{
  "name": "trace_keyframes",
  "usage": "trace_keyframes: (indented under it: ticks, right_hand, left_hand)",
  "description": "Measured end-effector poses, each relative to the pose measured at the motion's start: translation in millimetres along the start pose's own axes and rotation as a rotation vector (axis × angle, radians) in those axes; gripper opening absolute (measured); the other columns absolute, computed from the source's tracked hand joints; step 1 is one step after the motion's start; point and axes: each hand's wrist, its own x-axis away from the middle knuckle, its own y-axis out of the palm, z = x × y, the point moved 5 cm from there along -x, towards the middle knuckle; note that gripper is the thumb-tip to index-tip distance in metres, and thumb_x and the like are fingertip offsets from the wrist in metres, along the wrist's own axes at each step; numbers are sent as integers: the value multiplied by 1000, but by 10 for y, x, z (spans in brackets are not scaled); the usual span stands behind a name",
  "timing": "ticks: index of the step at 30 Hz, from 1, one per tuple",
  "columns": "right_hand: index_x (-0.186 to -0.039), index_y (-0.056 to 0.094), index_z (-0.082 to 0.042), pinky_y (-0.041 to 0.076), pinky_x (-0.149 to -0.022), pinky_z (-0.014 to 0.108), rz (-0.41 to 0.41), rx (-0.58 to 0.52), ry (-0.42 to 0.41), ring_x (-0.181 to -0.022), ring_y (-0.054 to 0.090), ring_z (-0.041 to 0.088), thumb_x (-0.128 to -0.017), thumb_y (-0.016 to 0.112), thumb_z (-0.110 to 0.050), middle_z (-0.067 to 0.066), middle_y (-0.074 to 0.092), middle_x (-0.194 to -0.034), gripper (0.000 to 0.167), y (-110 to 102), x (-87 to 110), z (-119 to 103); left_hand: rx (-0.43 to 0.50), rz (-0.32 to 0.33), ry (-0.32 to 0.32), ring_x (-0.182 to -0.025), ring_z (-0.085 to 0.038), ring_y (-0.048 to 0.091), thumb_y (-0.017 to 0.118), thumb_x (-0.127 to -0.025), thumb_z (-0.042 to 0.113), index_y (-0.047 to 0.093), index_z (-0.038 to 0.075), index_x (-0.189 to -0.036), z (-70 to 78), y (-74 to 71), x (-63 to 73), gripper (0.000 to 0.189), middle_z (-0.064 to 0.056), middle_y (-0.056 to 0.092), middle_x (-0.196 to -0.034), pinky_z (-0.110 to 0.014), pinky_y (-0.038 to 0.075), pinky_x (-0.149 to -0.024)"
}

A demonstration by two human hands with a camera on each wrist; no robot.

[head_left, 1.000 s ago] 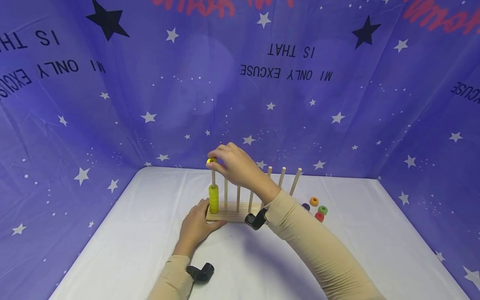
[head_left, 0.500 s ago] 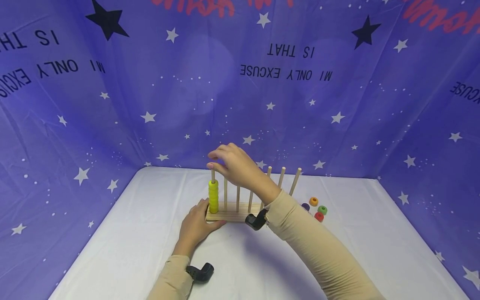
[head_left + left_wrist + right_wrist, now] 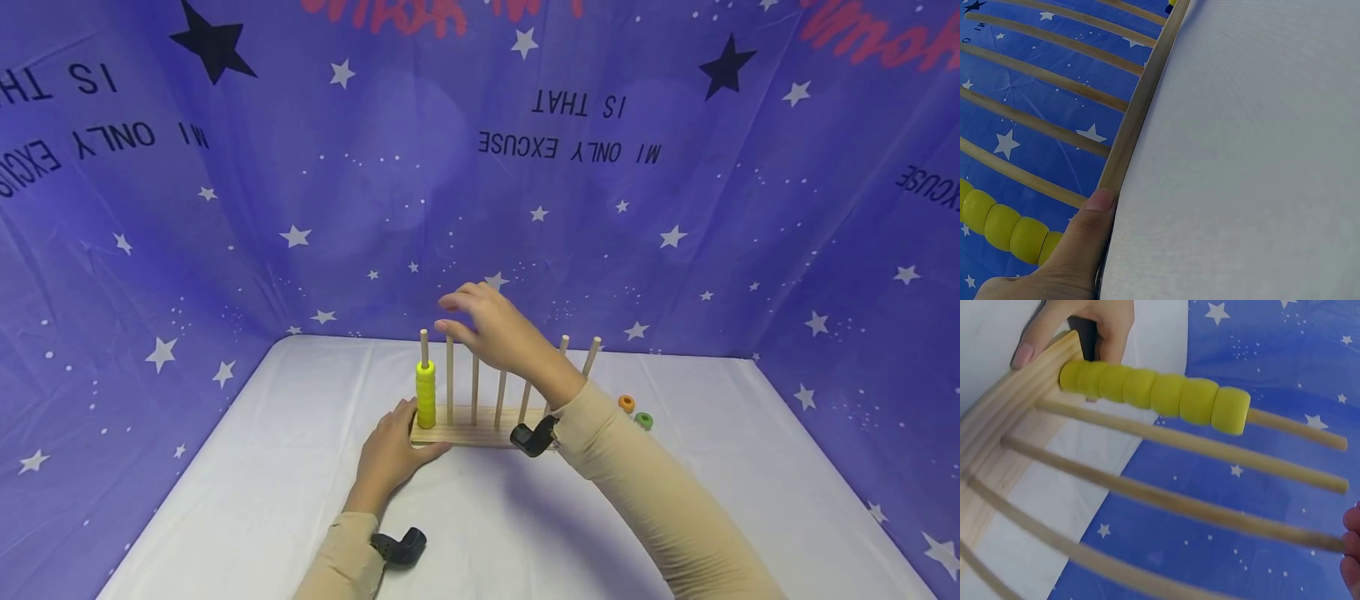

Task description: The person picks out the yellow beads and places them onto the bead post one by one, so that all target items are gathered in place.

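Note:
A wooden peg rack (image 3: 468, 435) with several upright pegs stands on the white table. Yellow beads (image 3: 425, 396) are stacked on its leftmost peg, whose tip sticks out bare above them. My left hand (image 3: 390, 450) holds the rack's left end, thumb along the front edge and fingers round the back. The left wrist view shows that thumb (image 3: 1085, 234) against the base beside the beads. Over the neighbouring pegs hovers my right hand (image 3: 498, 329), thumb and fingers apart, nothing between them. Only its fingertips (image 3: 1352, 550) show at the right wrist view's edge.
An orange bead (image 3: 626, 403) and a green bead (image 3: 643, 421) lie on the table (image 3: 720, 500) right of the rack, close by the right sleeve (image 3: 645, 483). A purple star-printed cloth (image 3: 585, 250) rises behind and at both sides.
The yellow bead in my right hand was let go and slid down onto the stack. My right hand then moved right, its sleeve now covering the red and dark beads. The left hand stays put.

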Motion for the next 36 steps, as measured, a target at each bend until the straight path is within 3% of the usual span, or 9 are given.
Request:
trace_keyframes:
  ticks: [6, 11, 18, 24, 36]
  right_hand:
    - [-128, 64, -6, 40, -116, 42, 37, -2, 20, -127, 55, 24, -99, 60, -34, 6, 66, -124, 40, -161, 148, 152]
    - [-130, 63, -7, 47, -108, 41, 79, -22, 58, -122, 56, 22, -99, 61, -34, 7, 64, -127, 41, -333, 320, 314]
    - [-128, 63, -6, 46, -105, 47, 168, -28, 106, -122, 54, 26, -98, 62, -32, 9, 65, -126, 39, -629, 590, 575]
    - [-129, 63, -6, 45, -105, 51, 228, -14, 199, -121, 55, 28, -98, 64, -31, 10, 65, -125, 40, -831, 862, 843]
    - [-131, 62, -6, 46, -100, 55, 249, 2, 355, -122, 55, 31, -98, 64, -28, 12, 64, -126, 40, -879, 1290, 1265]
  left_hand:
    - [-5, -6, -18, -143, -36, 41, 79, -71, 65, 45, 18, -148, 2, 7, 10, 96, -12, 50, -151, -59, 39, -113]
    - [2, -9, -22, -145, -35, 40, 80, -71, 63, 46, 18, -147, 4, 5, 22, 95, -10, 50, -151, -58, 38, -114]
    - [0, -7, -10, -145, -34, 39, 80, -71, 63, 45, 17, -148, 18, 9, 20, 95, -10, 50, -151, -57, 38, -114]
    - [6, -12, -15, -145, -34, 39, 80, -71, 63, 46, 18, -147, 18, 19, 19, 95, -10, 50, -151, -58, 37, -115]
    - [8, -10, -16, -145, -35, 39, 80, -71, 63, 45, 20, -147, 21, 16, 14, 95, -10, 50, -151, -59, 37, -114]
